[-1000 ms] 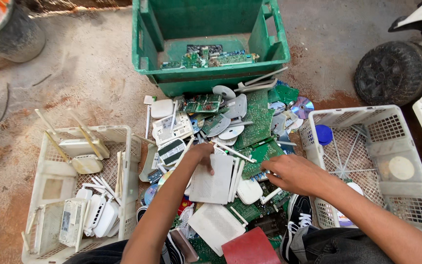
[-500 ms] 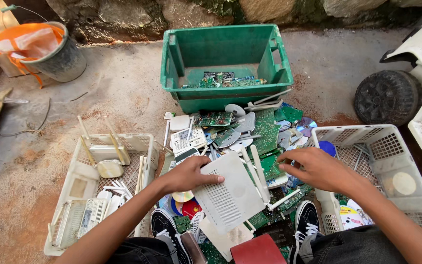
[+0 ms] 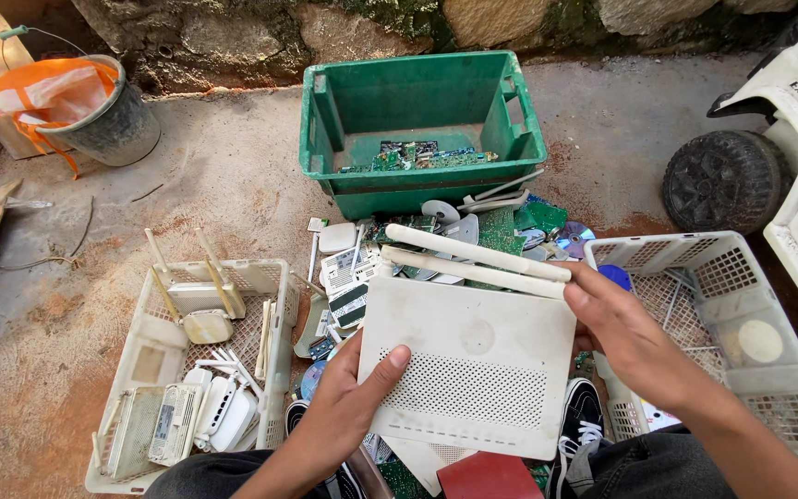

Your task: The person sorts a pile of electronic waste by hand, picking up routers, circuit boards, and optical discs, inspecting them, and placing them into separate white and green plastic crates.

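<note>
Both hands hold a white router; green crate beyond.

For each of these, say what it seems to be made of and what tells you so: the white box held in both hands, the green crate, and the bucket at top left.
White box: likely matte moulded plastic; punched vent holes, scuffed, grimy surface.
Green crate: rigid plastic; moulded ribs and handle slots, uniform colour, dusty.
Bucket: probably metal; dull grey wall, thin wire handle, though cement-caked plastic is possible.
</note>
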